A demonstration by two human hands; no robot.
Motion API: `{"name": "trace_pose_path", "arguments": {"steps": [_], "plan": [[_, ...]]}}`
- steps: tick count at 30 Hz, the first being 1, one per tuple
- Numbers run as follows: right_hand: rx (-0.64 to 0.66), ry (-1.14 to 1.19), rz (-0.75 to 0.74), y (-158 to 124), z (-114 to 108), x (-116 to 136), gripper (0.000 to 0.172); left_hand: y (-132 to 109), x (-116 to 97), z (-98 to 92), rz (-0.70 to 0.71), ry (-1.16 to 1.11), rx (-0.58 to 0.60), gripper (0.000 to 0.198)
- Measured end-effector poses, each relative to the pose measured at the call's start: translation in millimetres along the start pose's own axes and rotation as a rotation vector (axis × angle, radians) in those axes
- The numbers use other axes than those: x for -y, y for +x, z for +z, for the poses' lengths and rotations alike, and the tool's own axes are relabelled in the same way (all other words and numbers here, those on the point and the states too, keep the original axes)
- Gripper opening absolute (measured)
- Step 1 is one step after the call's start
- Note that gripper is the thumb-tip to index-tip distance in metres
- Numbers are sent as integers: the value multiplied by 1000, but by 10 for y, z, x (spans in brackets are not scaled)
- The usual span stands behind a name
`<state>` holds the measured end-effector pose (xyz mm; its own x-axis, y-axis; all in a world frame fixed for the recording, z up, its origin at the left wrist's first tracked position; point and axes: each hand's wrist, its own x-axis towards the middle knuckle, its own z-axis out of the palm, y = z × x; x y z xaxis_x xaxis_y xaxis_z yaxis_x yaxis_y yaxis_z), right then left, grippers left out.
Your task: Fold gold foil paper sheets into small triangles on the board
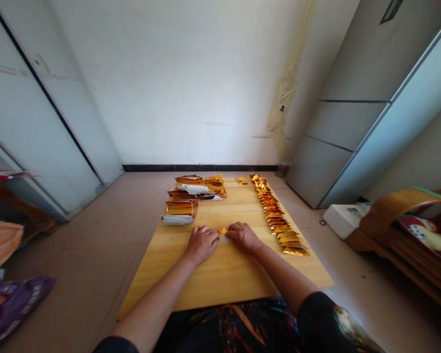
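A small gold foil sheet (222, 231) with a pale underside lies around the middle of the wooden table (224, 279). The left hand (203, 243) touches its left side, the right hand (243, 236) its right; fingers are curled, but whether they pinch or press it I cannot tell. Folded gold foil pieces (276, 214) line the right edge; foil stacks (179, 208) sit toward the far left corner.
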<state>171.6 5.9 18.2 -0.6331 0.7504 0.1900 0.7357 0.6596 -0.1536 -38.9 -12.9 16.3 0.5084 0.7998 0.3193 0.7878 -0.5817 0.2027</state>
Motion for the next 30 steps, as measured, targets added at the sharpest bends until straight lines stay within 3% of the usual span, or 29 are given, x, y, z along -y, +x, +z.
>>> {"name": "trace_pose_path", "arguments": {"steps": [7, 19, 30], "plan": [[3, -30, -84, -4, -62, -41, 18, 17, -32, -53, 1, 9, 16, 11], [2, -54, -134, 43, -72, -30, 14, 33, -9, 15, -15, 11, -1, 8], [-72, -97, -125, 91, 105, 20, 22, 18, -16, 42, -23, 22, -26, 12]]}}
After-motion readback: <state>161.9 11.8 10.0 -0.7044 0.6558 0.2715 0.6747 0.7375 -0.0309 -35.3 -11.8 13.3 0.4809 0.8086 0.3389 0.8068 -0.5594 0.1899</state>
